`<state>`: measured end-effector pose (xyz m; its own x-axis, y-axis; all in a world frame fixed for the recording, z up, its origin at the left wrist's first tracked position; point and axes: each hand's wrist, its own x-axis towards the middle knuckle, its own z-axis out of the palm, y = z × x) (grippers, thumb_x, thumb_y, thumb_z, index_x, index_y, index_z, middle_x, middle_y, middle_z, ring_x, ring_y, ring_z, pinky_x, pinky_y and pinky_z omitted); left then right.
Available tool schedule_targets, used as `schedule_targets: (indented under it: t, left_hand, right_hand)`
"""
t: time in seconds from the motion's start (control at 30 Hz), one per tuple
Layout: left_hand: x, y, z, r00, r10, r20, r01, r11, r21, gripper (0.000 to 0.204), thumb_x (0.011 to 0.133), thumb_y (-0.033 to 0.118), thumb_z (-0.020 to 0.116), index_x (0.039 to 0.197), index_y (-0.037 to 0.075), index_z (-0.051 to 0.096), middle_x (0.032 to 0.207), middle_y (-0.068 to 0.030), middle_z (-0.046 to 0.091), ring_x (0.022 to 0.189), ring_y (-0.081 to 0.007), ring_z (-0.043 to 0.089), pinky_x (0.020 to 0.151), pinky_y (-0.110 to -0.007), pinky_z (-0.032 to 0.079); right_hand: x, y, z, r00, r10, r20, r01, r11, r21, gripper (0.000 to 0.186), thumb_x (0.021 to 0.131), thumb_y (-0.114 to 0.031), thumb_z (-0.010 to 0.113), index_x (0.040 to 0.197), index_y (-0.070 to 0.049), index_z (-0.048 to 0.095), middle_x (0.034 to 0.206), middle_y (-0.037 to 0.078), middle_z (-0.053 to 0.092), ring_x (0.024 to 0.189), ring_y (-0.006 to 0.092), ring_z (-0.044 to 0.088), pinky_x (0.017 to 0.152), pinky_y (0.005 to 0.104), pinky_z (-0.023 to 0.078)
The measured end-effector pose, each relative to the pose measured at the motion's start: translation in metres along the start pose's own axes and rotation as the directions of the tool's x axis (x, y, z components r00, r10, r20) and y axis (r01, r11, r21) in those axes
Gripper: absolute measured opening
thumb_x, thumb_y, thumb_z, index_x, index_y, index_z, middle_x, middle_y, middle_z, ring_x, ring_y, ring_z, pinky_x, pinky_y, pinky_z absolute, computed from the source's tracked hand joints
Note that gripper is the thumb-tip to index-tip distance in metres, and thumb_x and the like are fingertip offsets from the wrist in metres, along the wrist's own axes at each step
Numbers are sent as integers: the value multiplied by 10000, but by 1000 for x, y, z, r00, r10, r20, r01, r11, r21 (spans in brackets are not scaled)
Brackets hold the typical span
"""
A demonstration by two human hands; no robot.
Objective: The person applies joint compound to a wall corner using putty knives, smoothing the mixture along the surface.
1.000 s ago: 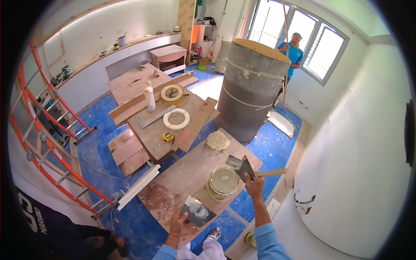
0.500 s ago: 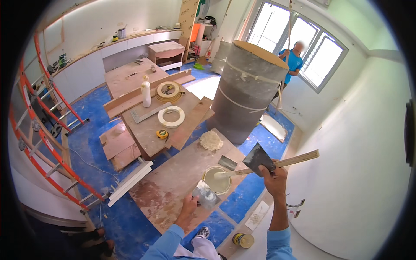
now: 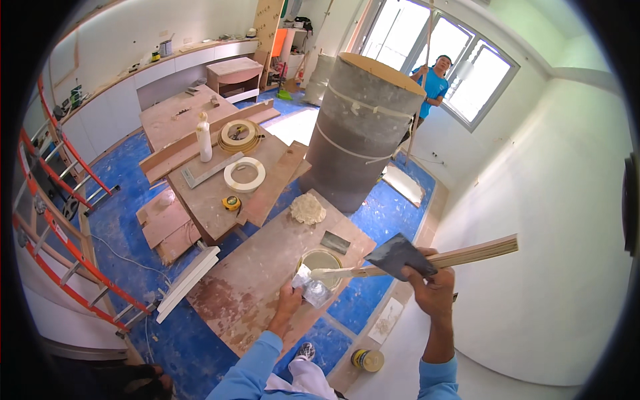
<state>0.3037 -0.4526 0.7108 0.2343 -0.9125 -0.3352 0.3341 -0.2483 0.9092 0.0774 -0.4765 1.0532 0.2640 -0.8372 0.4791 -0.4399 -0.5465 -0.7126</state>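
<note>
Right hand: the right hand [image 3: 433, 288] is raised off the right edge of the plywood board [image 3: 253, 280], fingers closed around a dark flat trowel [image 3: 399, 255] and a long wooden stick [image 3: 427, 260] held together.
Wooden stick: it runs from upper right down to the left, and its pale, coated tip reaches over the bucket [image 3: 321, 262].
Left hand: the left hand [image 3: 291, 301] sits low over the board's near right edge, fingers gripping a crumpled clear plastic bag [image 3: 311, 290] just beside the bucket.
Bucket: round and open, with pale paste inside; it stands on the board near its right edge.
Putty knife: a small dark putty knife [image 3: 335, 242] lies flat on the board just past the bucket.
Lump: a pale crumbly lump [image 3: 307, 209] sits at the board's far end, near the foot of the drum.
Drum: a tall grey drum [image 3: 360, 127] stands upright on the blue floor sheet [image 3: 133, 220], beyond the board's far end.
Workbench: the workbench [image 3: 220, 180] to the far left carries a white tape ring [image 3: 244, 175], a coil of edging strip [image 3: 240, 137], a white bottle [image 3: 205, 137] and a yellow tape measure [image 3: 231, 203] at its near edge.
Ladder: an orange ladder [image 3: 60, 220] leans along the left side.
Other person: a person in a blue shirt [image 3: 432, 83] stands by the window, well apart.
Tin: a small yellow tin [image 3: 367, 360] stands on the floor between the forearms.
</note>
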Motion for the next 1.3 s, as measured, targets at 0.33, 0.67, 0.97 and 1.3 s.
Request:
schedule_targets:
  t: [0.33, 0.67, 0.97, 1.3]
  left_hand:
    - [5, -20, -1, 999, -37, 15, 38, 998, -42, 178, 933, 41, 520, 1085, -1, 602, 878, -65, 646, 657, -132, 627, 521, -274, 543]
    - [-2, -36, 5, 996, 57, -74, -64, 993, -103, 199, 936, 68, 515, 1098, 20, 621, 785, -31, 640, 578, -100, 573, 494, -264, 477]
    - [2, -61, -9, 997, -72, 28, 75, 982, -175, 225, 952, 169, 547, 1156, 100, 615, 853, 12, 651, 669, -67, 583, 538, -238, 482]
    - [7, -34, -11, 971, -238, -30, 230, 959, -165, 317, 1012, 332, 454, 1125, 85, 617, 947, -34, 654, 765, -147, 657, 568, -293, 528]
  right_hand:
    - [-42, 9, 40, 851, -324, 413, 426, 886, -184, 434, 592, 56, 736, 993, -102, 684, 1172, 142, 613, 938, 302, 680, 764, 365, 576]
    - [-57, 13, 76, 896, -304, 324, 388, 890, -240, 382, 627, 96, 701, 973, -63, 669, 1094, 168, 613, 870, 321, 674, 704, 364, 570]
    - [-52, 48, 119, 936, -240, 256, 294, 934, -201, 326, 716, 65, 701, 1015, -58, 663, 1062, 180, 619, 883, 348, 652, 733, 400, 545]
    - [-27, 233, 96, 788, 545, 286, -596, 791, 135, 362, 832, -208, 707, 1109, 23, 671, 960, 58, 695, 896, 155, 607, 821, 321, 482]
